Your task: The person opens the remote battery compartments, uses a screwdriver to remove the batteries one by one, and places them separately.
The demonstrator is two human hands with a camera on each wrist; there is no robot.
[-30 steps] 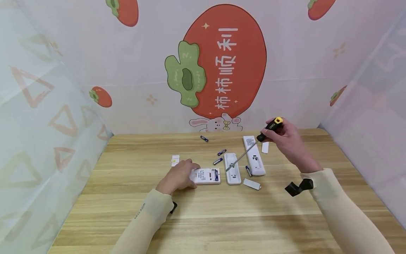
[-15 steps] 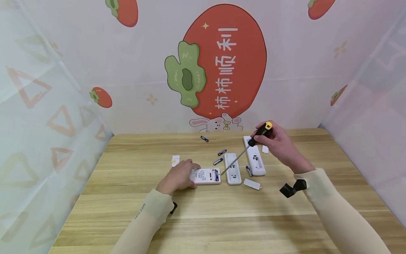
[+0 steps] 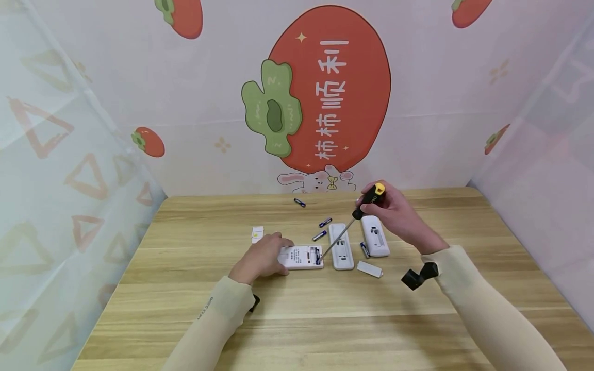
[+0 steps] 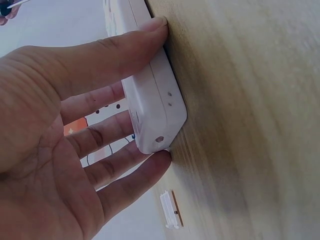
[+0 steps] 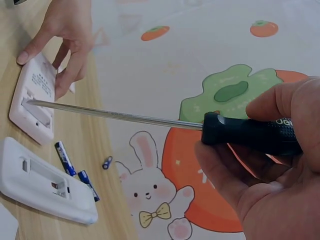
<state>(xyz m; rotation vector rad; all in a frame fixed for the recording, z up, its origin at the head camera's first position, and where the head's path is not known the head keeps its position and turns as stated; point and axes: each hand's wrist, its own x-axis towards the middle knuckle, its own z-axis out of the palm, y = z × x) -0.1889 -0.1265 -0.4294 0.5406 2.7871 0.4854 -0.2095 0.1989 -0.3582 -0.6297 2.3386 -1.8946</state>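
Observation:
My left hand grips a white remote control lying back up on the table, thumb along one long side and fingers along the other. Its battery compartment is uncovered at the right end, and a blue-and-silver battery shows inside. In my right hand is a long screwdriver with a black and yellow handle, held on a slant. The tip reaches the remote's battery compartment in the head and right wrist views. Close by on the right lies a second white remote, its compartment uncovered and holding no battery.
A third uncovered remote lies partly hidden behind my right hand. Loose batteries are scattered around and behind the remotes. One white battery cover sits in front; a small white piece is beyond my left hand. A printed backdrop stands behind.
My right hand has moved left with the screwdriver, bringing the tip from over the second remote to the gripped remote's battery compartment. My left hand has stayed in place.

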